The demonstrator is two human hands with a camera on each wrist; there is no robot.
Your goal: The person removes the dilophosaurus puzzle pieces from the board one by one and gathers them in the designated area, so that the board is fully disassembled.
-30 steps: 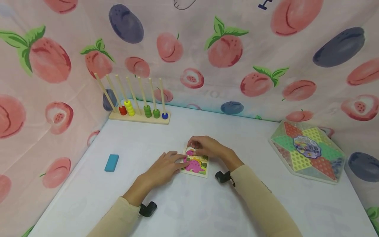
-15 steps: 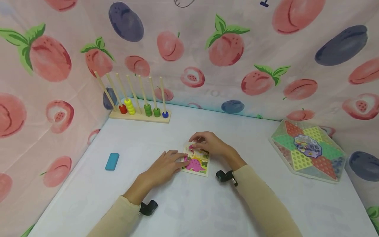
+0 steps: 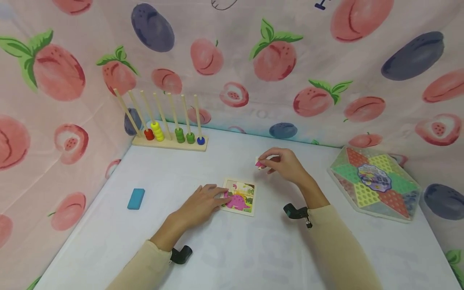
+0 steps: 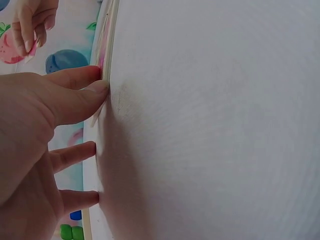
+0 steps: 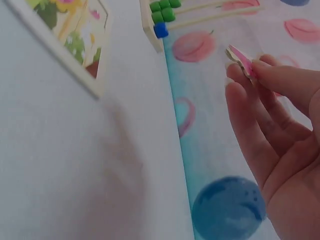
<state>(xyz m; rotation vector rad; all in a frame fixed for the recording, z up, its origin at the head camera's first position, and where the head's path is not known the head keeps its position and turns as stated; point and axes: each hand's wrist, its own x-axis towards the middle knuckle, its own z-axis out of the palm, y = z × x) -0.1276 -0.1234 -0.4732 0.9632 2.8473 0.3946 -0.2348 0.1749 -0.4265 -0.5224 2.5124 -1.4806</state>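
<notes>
My left hand [image 3: 199,206] rests at the left side of a small wooden jigsaw puzzle [image 3: 238,213] showing a pink dinosaur. Its thumb and index finger touch the tray's edge and face; the other fingers are spread on the table, as the left wrist view shows. Beyond the puzzle's upper right corner, my right hand [image 3: 288,165] pinches a pink and white puzzle piece [image 3: 259,163] above the table. In the right wrist view, the thumb and fingertips hold this thin piece [image 5: 241,61] nearly edge-on. A pale bare patch shows at the puzzle's upper left.
A wooden bead abacus [image 3: 170,143] stands at the back left. A blue block [image 3: 136,199] lies on the left of the white table [image 3: 232,249]. To the right is a hexagonal Chinese checkers box [image 3: 375,183]. Fruit-print cloth [image 3: 232,48] hangs behind.
My right hand has lifted the puzzle piece from the puzzle's upper part and carried it right and away from me. My left hand has stayed on the puzzle.
</notes>
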